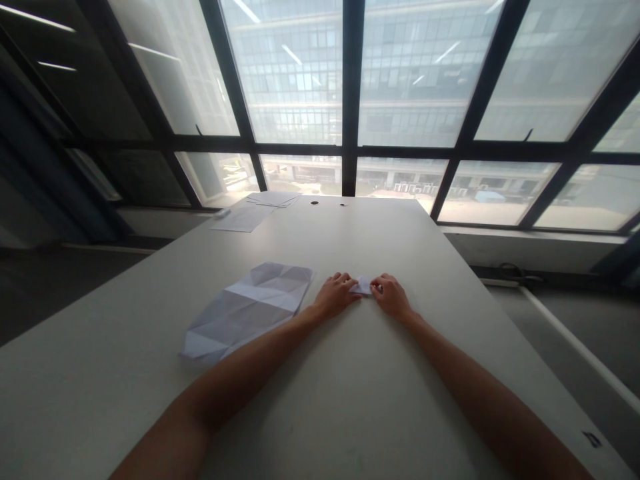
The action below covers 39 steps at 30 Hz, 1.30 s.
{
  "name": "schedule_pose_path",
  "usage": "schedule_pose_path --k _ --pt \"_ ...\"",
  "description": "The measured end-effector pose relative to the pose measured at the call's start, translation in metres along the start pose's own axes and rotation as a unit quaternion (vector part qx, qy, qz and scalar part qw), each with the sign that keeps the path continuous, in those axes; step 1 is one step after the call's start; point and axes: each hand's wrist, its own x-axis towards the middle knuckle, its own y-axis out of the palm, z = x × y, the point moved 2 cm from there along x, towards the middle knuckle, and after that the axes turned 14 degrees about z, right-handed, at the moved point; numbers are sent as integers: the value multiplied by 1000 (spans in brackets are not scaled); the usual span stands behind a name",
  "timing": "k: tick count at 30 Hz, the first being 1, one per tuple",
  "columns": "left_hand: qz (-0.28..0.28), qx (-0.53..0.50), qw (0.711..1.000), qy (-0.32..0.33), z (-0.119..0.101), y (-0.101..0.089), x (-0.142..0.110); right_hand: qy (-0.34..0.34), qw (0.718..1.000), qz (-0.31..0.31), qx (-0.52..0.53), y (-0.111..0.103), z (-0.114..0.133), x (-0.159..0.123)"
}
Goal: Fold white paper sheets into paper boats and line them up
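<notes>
A small piece of folded white paper (362,286) lies on the white table (320,233), between my two hands. My left hand (336,295) rests on the tabletop with its fingers bent and the fingertips pressing the paper's left side. At the right edge of the paper, my right hand (391,296) is closed, thumb and forefinger pinching it. Beside my left forearm lies a larger creased sheet of paper (253,303), opened out, its folds standing slightly up; the forearm covers part of its near edge.
Several flat white sheets (245,219) lie at the table's far left. Two small dark spots, one a round hole (315,203), mark the far end. A black mark (592,439) shows near the right edge. Tall windows (300,80) stand beyond the table.
</notes>
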Motion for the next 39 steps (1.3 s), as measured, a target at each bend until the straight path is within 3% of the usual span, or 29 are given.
schedule_pose_path --k 8,15,20,25,29,34,36,39 --pt "14 32 999 -25 -1 -4 -1 -79 996 7 33 -4 9 -5" --pt "-5 -69 997 -46 3 -3 0 -58 987 -28 148 -2 -1 0" --pt "-54 -165 985 -10 3 2 2 -58 969 -53 234 -2 2 1" --pt "-110 -379 919 -11 2 5 4 -49 966 -81 239 -8 16 -5" --pt "-149 -545 825 1 3 5 8 -97 974 -108 173 -12 28 -9" --pt "-130 -684 718 -4 6 5 7 -163 969 -80 168 -11 33 -10" --pt "-119 -693 711 -3 5 4 6 -179 966 -73 174 -13 35 -12" --pt "-118 -657 745 7 2 2 4 -178 958 -69 212 -16 40 -14"
